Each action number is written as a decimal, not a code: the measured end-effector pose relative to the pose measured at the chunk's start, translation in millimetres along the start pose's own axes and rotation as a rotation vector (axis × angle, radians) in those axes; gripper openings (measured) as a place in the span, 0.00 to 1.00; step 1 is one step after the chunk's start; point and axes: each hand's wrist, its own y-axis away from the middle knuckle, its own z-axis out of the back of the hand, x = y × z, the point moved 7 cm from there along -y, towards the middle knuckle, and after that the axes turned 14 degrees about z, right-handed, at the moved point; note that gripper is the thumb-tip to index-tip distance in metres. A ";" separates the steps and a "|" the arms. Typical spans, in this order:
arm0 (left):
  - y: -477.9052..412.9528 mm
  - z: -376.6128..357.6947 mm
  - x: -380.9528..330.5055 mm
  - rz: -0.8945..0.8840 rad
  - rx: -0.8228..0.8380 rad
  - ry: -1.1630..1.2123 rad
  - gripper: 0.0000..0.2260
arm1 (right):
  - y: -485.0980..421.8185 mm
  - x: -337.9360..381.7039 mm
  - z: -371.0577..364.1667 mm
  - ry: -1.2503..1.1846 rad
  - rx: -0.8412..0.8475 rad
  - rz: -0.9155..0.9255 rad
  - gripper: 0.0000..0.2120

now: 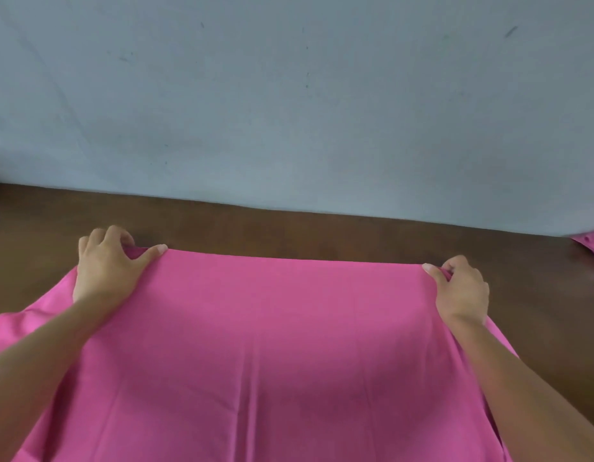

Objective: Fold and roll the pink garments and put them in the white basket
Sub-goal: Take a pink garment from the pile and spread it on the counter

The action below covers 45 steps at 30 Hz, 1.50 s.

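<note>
On my feed the pink garment (289, 345) lies spread flat on a dark brown wooden table (322, 235). It fills the lower half of the view and runs off the bottom edge. Its far edge is a straight, smooth line stretched from corner to corner.

I have the left hand (105, 265) at the garment's far left corner. The thumb lies on top of the cloth, pointing along the edge toward the middle, and the fingers are curled over the edge, so the corner is pinched between them. The right hand (462, 288) sits at the garment's far right corner in much the same grip, thumb on top and fingers tucked round the edge, clamped on the fabric. The two hands are well apart, one at each end of that far edge, and the cloth between them looks taut.

A few soft creases run lengthwise down the middle of the garment toward me. The left forearm (38, 361) crosses the garment's left side, where the fabric spills outward, and the right forearm (522, 378) lies along its right side.

Beyond the garment's far edge a strip of the tabletop shows, and behind that a pale blue-grey wall (289, 95) with faint scuff marks. Well to the right of the garment, at the frame's border, a small piece of other pink fabric (591, 246) rests on the table. Too little of it shows for me to tell what it is.
</note>
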 end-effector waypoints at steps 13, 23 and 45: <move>-88.8 -46.2 -58.4 -0.099 -0.052 -0.030 0.24 | -99.1 -6.8 -41.8 -0.002 -0.038 0.031 0.16; -113.3 -54.9 -67.9 -0.123 -0.091 -0.073 0.25 | -126.2 -9.1 -51.9 -0.013 -0.059 0.042 0.16; 1.9 -11.7 -55.0 -0.303 -0.003 -0.377 0.12 | -64.6 84.1 -21.6 0.078 0.151 0.339 0.21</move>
